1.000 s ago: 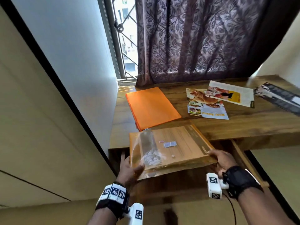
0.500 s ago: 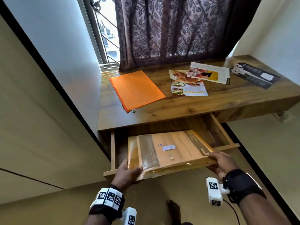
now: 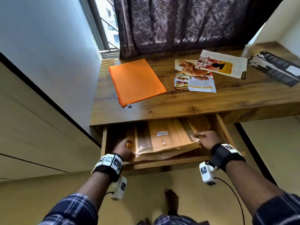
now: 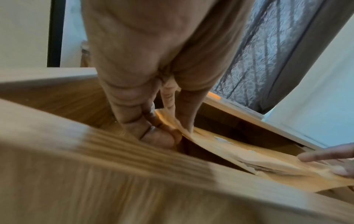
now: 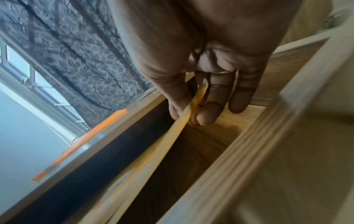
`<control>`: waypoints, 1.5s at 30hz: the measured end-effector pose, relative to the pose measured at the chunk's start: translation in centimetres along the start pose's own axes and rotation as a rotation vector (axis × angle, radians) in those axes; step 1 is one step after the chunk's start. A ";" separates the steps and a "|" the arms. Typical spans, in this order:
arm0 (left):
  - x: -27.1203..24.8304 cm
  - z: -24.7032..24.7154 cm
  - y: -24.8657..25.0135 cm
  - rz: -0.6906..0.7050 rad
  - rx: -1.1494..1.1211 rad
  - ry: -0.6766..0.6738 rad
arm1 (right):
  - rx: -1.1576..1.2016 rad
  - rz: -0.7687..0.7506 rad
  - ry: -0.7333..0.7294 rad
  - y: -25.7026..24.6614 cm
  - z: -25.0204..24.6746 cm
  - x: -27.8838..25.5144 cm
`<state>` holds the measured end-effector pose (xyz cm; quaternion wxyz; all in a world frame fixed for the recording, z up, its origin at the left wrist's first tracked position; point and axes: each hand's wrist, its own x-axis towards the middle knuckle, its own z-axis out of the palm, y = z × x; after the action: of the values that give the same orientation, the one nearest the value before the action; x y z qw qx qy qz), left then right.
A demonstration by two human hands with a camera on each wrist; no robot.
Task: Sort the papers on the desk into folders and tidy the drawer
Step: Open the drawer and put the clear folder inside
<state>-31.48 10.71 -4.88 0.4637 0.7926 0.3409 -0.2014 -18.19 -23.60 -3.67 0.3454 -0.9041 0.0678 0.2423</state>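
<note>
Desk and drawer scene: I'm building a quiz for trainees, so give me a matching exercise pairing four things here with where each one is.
Things:
1. orange folder
2. brown folder
3. dog leaflet
4. dark brochure

Places:
A. far right end of the desk top
B. inside the open drawer, held at both ends
C. left part of the desk top, near the window
D. middle of the desk top, partly under another leaflet

Pairs: 1-C, 2-B, 3-D, 4-A

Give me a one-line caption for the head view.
Both hands, left hand and right hand, lower a brown folder into the open drawer.
</note>
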 end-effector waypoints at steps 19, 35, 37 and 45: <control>-1.2 1.6 3.4 -0.035 0.753 -0.017 | -0.320 0.071 -0.147 1.0 0.8 1.4; -5.2 7.5 4.9 0.682 0.964 -0.203 | -0.387 -0.488 -0.645 0.1 2.0 -2.0; -5.0 7.5 4.8 0.692 0.951 -0.129 | -0.431 -0.537 -0.617 -0.1 1.9 -1.7; -3.7 7.8 6.7 0.659 0.999 0.190 | -0.694 -0.750 -0.360 -2.3 1.6 0.6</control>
<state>-29.14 0.28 -2.33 0.0409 0.9928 -0.0184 -0.1112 -17.67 -20.77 -3.64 0.0952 -0.8714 -0.4038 0.2619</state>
